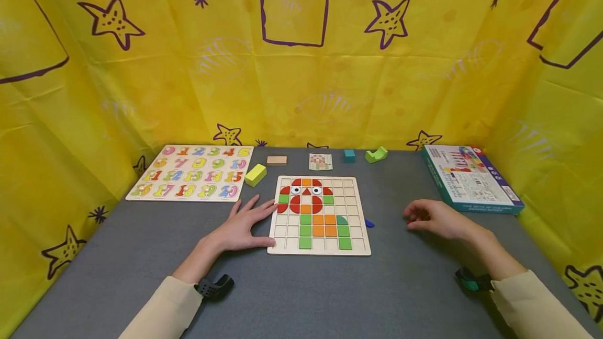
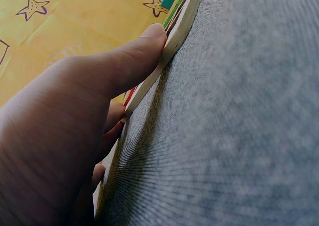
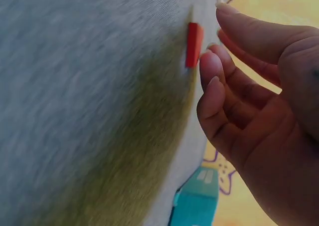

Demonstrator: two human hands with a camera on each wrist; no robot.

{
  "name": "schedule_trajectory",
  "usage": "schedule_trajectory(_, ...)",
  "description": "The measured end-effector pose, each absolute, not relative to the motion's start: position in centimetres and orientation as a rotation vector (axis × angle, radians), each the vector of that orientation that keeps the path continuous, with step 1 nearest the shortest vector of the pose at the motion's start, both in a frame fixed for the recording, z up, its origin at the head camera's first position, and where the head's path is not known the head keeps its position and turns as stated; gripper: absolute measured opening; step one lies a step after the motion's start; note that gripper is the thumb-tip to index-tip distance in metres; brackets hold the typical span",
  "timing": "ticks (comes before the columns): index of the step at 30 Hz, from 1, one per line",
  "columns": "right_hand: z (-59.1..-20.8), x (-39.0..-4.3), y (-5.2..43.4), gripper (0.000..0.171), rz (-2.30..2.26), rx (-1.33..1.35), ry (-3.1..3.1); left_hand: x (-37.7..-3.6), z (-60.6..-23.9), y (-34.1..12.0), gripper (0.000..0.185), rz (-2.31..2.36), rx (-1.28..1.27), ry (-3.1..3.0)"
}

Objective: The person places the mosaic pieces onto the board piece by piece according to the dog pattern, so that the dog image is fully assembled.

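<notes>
Red tile (image 3: pixel 193 44) lies flat on table (image 1: pixel 405 286) right of board (image 1: pixel 319 215), just off your right hand (image 1: pixel 435 218); fingers loosely curled, holding nothing; tile likely light, stiff, thin; pinch its side edges. Left hand (image 1: pixel 242 226) spread flat, thumb against board's left edge.

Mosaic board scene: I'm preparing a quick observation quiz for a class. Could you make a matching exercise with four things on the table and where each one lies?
Things:
1. number puzzle
2. game box
3. yellow block
4. red piece

Places:
A. at the table's far right
B. by the right hand, on the grey cloth
C. at the table's far left
D. between the number puzzle and the mosaic board

Pairs: 1-C, 2-A, 3-D, 4-B
</notes>
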State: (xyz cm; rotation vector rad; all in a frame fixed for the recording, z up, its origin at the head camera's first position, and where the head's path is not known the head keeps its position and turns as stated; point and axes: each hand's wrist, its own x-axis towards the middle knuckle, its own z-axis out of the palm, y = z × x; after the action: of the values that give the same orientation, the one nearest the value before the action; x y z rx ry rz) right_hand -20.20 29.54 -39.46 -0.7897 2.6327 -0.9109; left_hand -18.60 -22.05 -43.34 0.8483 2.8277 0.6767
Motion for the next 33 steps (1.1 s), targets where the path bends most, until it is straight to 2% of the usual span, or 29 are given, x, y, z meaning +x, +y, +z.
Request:
schedule_trajectory(14,-40.2,-19.7,30.3,0.016,-0.853,-0.887,2.656,-18.8,-43.5,-22.2,0.095,0.67,0.838,2.828)
schedule_trajectory(25,-39.8,-20.4,28.2,0.01,-0.943,-0.859,2.558,-18.6,-43.4,-22.2,0.094,0.675,0.839,2.819)
schedule_trajectory(33,-39.2,-21.4,25.7,0.014,-0.978,-0.85,2.562,-18.7,-43.4,-22.2,0.094,0.685,0.845,2.818)
